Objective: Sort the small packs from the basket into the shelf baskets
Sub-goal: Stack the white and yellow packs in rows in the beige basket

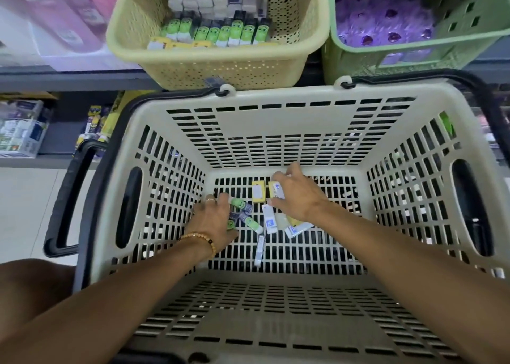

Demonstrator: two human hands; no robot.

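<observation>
Nearest the camera, two bare forearms reach down over the near rim of the cream shopping basket [276, 305], which stands just below the shelf so that packs can go straight up into the shelf baskets. On the basket's slotted floor lie the last small packs: green-faced packs [242, 211] toward the left, white packs [269, 221] in the middle and a yellow pack [258, 193] farther back. The left hand [214, 217], with a beaded bracelet at the wrist and a ring on one finger, lies palm down with its fingers spread over the green-faced packs, probably gathering like with like; whether it has a grip on any cannot be told. The right hand [296, 195] is arched over the white and yellow ones, its fingers curled round a white pack [277, 188] at the far side. Beyond, on the shelf, the pale yellow basket [215, 65] already holds rows of matching green, yellow and white packs, the likely destination, and beside it a green basket [414, 51] holds purple goods.
</observation>
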